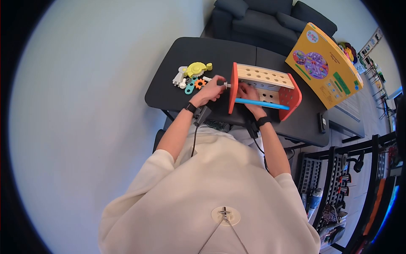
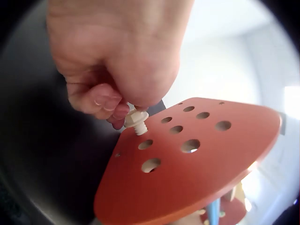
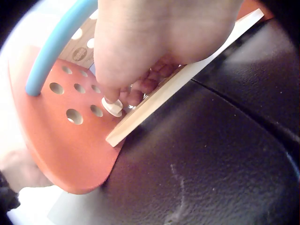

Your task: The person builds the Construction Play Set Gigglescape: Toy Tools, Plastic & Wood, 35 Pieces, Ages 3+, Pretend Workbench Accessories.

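A toy workbench stands on the black table, with red side panels [image 1: 233,91], pale wooden boards with holes [image 1: 264,76] and a blue rod [image 1: 263,103] along its near side. My left hand [image 1: 208,91] is outside the left panel, pinching the head of a cream plastic bolt [image 2: 136,119]. The bolt's threaded shank points at a hole in that panel. Reaching inside the workbench, my right hand [image 1: 250,95] has its fingers on a cream nut-like disc [image 3: 112,107] at the inner face of the same panel. Part of the disc is hidden behind those fingers.
Left of the workbench lie a yellow-green toy saw [image 1: 196,68], an orange gear [image 1: 200,84], a teal strip with holes [image 1: 190,87] and several whitish pieces. A large yellow box [image 1: 325,63] stands on the right. A small black device [image 1: 322,122] lies near the table's right corner.
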Demonstrator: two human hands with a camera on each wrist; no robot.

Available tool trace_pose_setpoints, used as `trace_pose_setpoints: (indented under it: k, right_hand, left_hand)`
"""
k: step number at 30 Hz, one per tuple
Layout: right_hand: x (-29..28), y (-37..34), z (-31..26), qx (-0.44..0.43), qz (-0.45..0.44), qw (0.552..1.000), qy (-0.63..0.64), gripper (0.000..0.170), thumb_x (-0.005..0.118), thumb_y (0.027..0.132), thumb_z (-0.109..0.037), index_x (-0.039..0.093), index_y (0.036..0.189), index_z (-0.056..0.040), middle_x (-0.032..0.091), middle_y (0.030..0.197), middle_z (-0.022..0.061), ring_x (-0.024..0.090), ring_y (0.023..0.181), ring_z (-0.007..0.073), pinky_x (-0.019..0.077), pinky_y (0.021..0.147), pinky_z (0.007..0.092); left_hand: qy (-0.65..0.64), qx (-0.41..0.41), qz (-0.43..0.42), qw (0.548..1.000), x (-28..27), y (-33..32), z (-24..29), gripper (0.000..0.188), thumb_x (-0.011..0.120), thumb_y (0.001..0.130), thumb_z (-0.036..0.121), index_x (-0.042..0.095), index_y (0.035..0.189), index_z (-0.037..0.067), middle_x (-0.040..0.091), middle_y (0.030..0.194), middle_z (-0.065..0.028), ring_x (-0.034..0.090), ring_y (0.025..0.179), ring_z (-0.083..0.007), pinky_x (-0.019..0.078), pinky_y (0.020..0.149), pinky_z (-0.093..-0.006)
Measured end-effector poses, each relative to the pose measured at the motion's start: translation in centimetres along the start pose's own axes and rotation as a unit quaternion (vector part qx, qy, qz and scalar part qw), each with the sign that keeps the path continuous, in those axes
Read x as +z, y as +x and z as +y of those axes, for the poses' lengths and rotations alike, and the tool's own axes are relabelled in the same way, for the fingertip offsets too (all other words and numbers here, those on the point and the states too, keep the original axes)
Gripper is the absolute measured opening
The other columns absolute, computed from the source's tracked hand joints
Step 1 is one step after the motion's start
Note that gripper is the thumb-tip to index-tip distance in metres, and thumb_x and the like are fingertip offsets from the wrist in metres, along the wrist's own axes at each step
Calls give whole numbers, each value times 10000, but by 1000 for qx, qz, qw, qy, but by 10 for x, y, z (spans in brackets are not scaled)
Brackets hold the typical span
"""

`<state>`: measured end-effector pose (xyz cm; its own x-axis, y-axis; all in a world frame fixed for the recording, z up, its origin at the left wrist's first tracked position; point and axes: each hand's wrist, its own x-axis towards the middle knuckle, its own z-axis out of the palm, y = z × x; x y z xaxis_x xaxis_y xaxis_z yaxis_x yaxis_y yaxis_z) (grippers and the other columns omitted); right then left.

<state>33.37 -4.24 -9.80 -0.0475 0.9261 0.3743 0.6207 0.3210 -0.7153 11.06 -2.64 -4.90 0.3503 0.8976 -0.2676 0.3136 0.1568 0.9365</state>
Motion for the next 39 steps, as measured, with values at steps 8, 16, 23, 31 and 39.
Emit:
trace_pose_setpoints:
  k: [8, 16, 23, 31, 39]
  right_hand:
    - [-4, -1, -8, -3, 2, 1000, -11, 281, 684, 1024, -321, 788, 1145, -89, 763, 833, 168, 752, 737, 318, 574, 755, 449]
    - [-1, -1, -2, 4, -2, 1000, 8, 299, 679, 1028, -336, 786, 1158, -88, 767, 874, 188, 754, 765, 333, 578, 764, 456]
    - [1, 1, 3, -16, 9, 1000, -14, 301, 680, 1028, -342, 785, 1167, -97, 767, 872, 184, 754, 783, 334, 574, 773, 466]
    - [-2, -3, -5, -2, 9, 1000, -18, 265, 689, 1025, -318, 761, 1171, -109, 769, 885, 162, 742, 810, 349, 566, 781, 477]
    - [2, -1, 3, -7, 10, 1000, -27, 253, 676, 1033, -328, 764, 1159, -127, 763, 889, 159, 735, 869, 349, 549, 812, 488]
  left_hand:
    - [17, -92, -2, 996, -6, 14, -1, 393, 529, 1113, 365, 478, 1431, 140, 497, 828, 26, 455, 643, -72, 380, 535, -234]
    - [-13, -3, -6, 1000, -2, -9, 3, 462, 459, 1140, 462, 602, 1240, 34, 542, 837, -5, 554, 666, -91, 472, 538, -254]
    - [-38, -42, -16, 998, 5, 8, -1, 370, 474, 1151, 406, 569, 1247, 61, 544, 847, -1, 560, 676, -96, 525, 589, -266]
    - [-72, -53, -6, 996, -1, -1, 4, 338, 488, 1150, 370, 543, 1305, 75, 566, 905, -37, 586, 718, -123, 565, 630, -290]
    - [-24, -22, -43, 999, -3, 5, -2, 369, 508, 1135, 405, 553, 1326, 92, 583, 953, -44, 611, 760, -125, 604, 666, -306]
